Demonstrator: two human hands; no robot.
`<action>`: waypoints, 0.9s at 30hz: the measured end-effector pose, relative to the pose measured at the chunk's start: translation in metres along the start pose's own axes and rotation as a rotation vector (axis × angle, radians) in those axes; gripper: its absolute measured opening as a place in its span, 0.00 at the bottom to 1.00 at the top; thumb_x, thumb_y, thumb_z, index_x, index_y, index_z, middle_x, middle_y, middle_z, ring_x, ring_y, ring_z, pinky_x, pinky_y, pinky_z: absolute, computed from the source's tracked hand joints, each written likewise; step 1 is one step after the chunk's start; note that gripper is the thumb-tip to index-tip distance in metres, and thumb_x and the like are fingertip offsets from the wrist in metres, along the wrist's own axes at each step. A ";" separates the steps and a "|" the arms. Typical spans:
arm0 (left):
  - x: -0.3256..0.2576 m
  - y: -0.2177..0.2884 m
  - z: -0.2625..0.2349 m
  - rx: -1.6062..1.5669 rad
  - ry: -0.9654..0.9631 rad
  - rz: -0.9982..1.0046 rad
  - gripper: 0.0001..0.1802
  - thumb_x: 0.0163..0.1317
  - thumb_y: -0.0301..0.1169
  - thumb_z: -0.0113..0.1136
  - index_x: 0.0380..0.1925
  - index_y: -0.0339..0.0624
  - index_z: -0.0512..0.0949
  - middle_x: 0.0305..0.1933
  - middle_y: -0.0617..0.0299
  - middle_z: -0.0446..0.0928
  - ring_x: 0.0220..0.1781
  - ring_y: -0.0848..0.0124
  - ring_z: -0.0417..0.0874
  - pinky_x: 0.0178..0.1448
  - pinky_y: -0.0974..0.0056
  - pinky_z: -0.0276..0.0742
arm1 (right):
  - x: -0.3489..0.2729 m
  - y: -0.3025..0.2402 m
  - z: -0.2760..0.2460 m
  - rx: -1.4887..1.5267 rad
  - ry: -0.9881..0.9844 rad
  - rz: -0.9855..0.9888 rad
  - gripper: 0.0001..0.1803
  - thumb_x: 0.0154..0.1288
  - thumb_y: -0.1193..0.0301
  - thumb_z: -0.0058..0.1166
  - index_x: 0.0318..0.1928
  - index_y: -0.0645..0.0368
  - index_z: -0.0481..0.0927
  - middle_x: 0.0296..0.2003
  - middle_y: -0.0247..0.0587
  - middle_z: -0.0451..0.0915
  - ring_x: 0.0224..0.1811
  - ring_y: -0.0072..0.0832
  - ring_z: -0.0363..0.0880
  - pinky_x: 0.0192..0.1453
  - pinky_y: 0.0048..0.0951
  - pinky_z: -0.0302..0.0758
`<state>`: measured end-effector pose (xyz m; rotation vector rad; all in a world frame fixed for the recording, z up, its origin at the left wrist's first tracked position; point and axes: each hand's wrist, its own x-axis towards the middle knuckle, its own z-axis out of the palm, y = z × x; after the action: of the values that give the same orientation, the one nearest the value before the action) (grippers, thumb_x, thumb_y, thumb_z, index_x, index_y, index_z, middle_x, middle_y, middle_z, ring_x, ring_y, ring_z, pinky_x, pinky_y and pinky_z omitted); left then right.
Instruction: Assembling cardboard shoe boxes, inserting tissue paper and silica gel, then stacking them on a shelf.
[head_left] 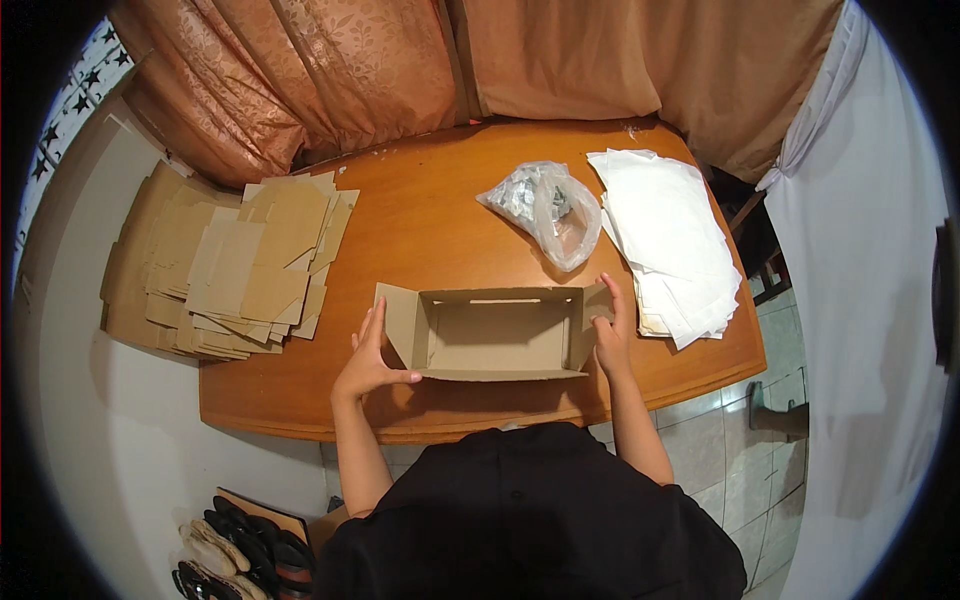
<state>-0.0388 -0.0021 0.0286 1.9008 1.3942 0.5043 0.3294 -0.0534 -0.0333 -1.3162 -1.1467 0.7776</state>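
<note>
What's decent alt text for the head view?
A person's left hand and right hand touch opposite ends of an open cardboard box at a wooden table. Flat cardboard pieces are piled on the left; a clear plastic bag lies beyond the box, with white paper sheets to its right.

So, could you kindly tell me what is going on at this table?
A person in a black top has the left hand at the left end of an open cardboard box and the right hand at its right end; both end flaps angle outward. On the wooden table, flat cardboard is piled left, white paper right, and a plastic bag lies beyond the box.
</note>
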 end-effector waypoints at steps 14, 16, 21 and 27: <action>0.032 -0.039 0.092 0.026 0.652 0.170 0.26 0.64 0.27 0.50 0.62 0.45 0.59 0.60 0.46 0.68 0.56 0.51 0.73 0.57 0.54 0.70 | 0.007 -0.020 -0.005 0.164 -0.116 0.094 0.38 0.49 0.79 0.35 0.67 0.62 0.56 0.67 0.49 0.55 0.71 0.31 0.50 0.68 0.23 0.51; 0.036 -0.065 0.112 -0.168 0.825 0.307 0.22 0.68 0.27 0.42 0.62 0.40 0.57 0.53 0.41 0.70 0.50 0.49 0.76 0.53 0.56 0.72 | 0.007 -0.013 0.000 0.136 -0.075 0.030 0.35 0.50 0.80 0.35 0.64 0.61 0.63 0.66 0.52 0.57 0.71 0.31 0.52 0.66 0.23 0.53; 0.038 -0.058 0.109 -0.006 0.829 0.354 0.20 0.69 0.26 0.41 0.59 0.35 0.57 0.54 0.39 0.70 0.52 0.50 0.76 0.53 0.57 0.72 | 0.012 0.000 0.014 -0.220 -0.157 -0.194 0.23 0.49 0.84 0.37 0.42 0.55 0.82 0.62 0.58 0.61 0.62 0.44 0.62 0.67 0.36 0.56; 0.038 -0.061 0.106 0.058 0.823 0.524 0.18 0.67 0.23 0.44 0.57 0.35 0.62 0.57 0.40 0.69 0.55 0.53 0.75 0.55 0.57 0.72 | 0.022 -0.027 0.049 -0.628 -0.164 -0.305 0.32 0.47 0.84 0.41 0.54 0.47 0.76 0.62 0.59 0.59 0.63 0.52 0.57 0.67 0.45 0.49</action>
<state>0.0051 0.0096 -0.0907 2.2132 1.3494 1.6576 0.2852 -0.0208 -0.0081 -1.5448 -1.7668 0.3052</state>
